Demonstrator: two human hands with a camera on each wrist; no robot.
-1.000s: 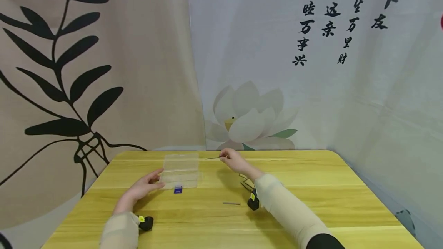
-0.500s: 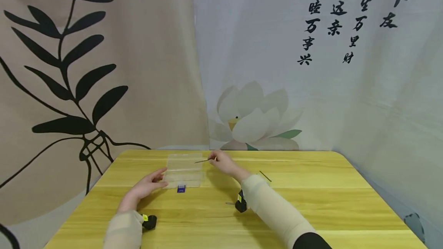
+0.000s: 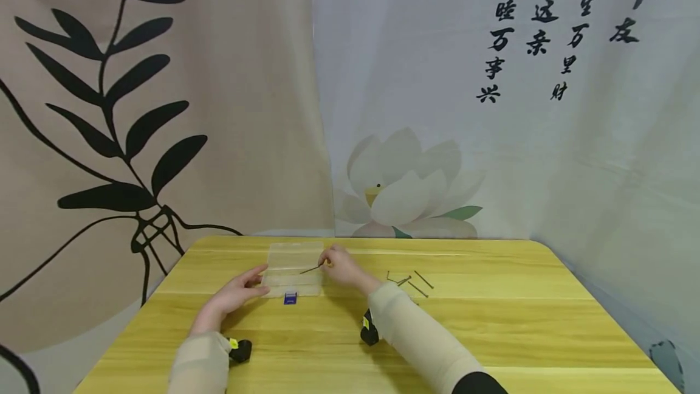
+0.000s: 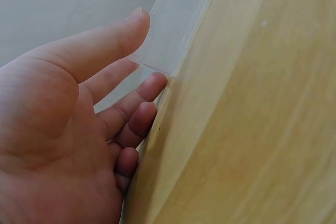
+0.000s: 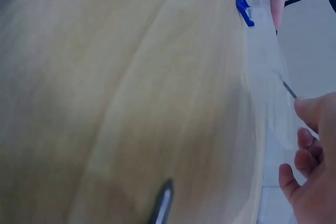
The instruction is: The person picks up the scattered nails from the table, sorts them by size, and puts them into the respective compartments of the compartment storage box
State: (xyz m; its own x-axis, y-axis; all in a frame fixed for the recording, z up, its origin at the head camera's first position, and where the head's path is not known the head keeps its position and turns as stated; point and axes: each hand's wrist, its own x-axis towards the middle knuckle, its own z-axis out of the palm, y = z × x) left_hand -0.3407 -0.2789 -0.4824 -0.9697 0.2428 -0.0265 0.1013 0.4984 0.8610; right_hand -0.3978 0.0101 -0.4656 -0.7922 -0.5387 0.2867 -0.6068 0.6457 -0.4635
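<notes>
A clear plastic case (image 3: 295, 254) with a blue latch (image 3: 290, 298) at its front lies on the far left part of the table. My left hand (image 3: 238, 294) touches the case's left edge, thumb and fingers spread and relaxed; in the left wrist view its fingertips reach the case's corner. Between thumb and fingertips, my right hand (image 3: 341, 267) pinches a thin nail (image 3: 310, 270) by one end. The nail slants left and down over the case, its free end over the front half. In the right wrist view the nail's other end (image 5: 289, 89) points at the clear plastic.
Several loose nails (image 3: 418, 289) lie on the wooden table (image 3: 492, 321) to the right of the right forearm. One nail (image 5: 161, 203) shows close up at the bottom of the right wrist view. A printed curtain (image 3: 262, 108) hangs behind the table's far edge.
My right hand has moved left and slightly nearer with the nail, bringing it from beside the case to over it. More loose nails are uncovered at the right. The left hand stays at the case.
</notes>
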